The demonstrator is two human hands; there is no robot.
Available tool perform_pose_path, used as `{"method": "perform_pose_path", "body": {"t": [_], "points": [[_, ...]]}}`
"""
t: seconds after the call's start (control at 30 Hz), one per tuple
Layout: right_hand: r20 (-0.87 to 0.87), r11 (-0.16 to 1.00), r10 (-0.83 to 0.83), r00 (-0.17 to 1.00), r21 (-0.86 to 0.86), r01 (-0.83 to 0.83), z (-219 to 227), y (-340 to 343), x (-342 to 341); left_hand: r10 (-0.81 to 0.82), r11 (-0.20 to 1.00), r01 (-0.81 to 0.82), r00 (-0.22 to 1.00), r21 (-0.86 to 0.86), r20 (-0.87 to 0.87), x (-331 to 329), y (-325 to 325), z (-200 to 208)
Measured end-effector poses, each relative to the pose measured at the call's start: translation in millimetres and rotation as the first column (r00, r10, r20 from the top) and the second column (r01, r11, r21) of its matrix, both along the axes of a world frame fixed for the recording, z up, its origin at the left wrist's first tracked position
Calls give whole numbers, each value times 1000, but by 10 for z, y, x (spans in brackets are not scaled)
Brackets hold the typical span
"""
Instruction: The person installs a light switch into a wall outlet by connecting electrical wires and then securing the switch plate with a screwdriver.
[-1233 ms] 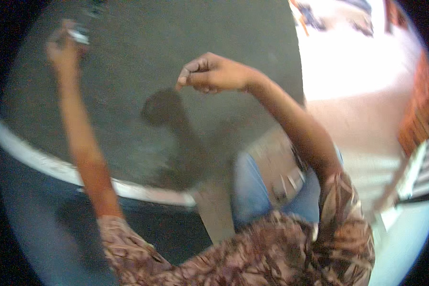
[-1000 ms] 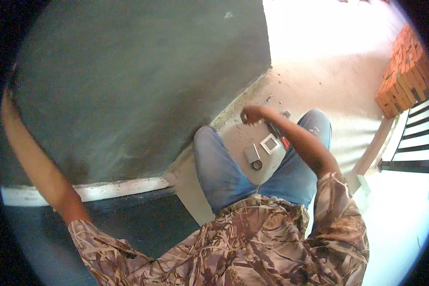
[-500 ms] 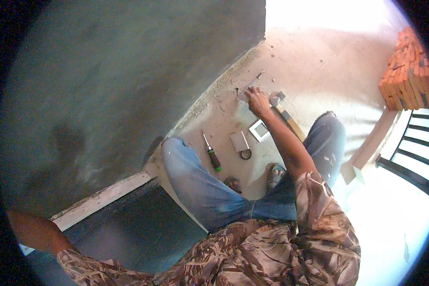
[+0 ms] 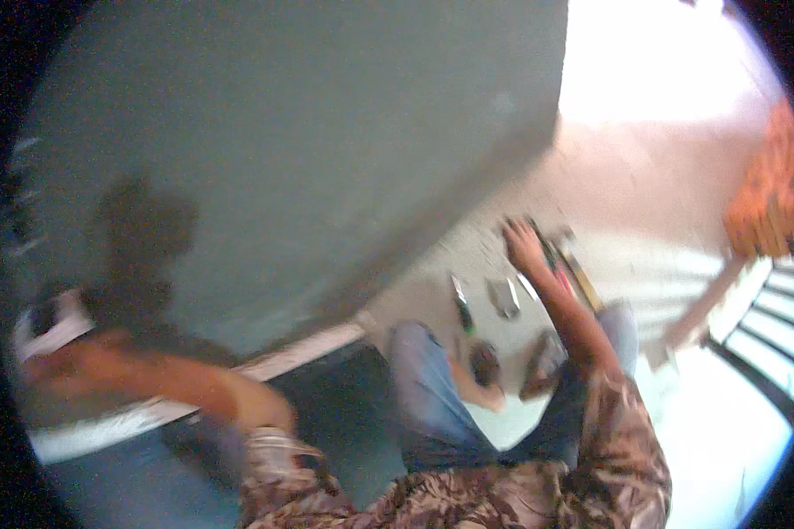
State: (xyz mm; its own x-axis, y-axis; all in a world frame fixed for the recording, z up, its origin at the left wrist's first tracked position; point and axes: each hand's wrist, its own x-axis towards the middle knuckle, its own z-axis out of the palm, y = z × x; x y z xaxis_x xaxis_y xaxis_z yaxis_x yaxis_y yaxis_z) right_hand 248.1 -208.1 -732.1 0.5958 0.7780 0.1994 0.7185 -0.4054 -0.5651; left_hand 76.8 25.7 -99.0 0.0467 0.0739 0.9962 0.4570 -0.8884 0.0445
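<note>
My left hand [image 4: 62, 366] is at the far left by the grey wall, smeared by motion. A white frame-like piece [image 4: 66, 326] with a dark middle is right at its fingers; whether they grip it cannot be made out. My right hand [image 4: 522, 245] reaches down to the floor with fingers bent over something small and dark, too blurred to name. Just right of it lie a hammer [image 4: 582, 280] with a wooden handle and a dark tool with a red part [image 4: 563, 280]. A screwdriver [image 4: 462, 304] with a black and green handle and a pale flat plate [image 4: 504, 297] lie nearer me.
The grey wall [image 4: 326, 132] fills the left and far side, with a pale ledge [image 4: 300, 360] along its foot. Stacked orange bricks [image 4: 772, 194] stand at the right, above a dark barred railing [image 4: 759, 370]. My jean-clad knees flank the tools.
The view has swung left and blurred. My left hand has come into view beside the white piece. My right hand, still low over the floor, now shows nearer the hammer.
</note>
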Motion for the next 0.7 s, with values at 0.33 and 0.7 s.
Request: {"method": "perform_pose_path", "body": {"t": [0.33,0.7], "points": [[-471,938,-254,844,94,335,3516,-1071,-1484,-414,530,439,881,-726,230,-418,-641,449],[-599,956,82,796,273,106,7250,-761,-1244,-239,-169,465,836,-869,494,-461,-991,1160]]}}
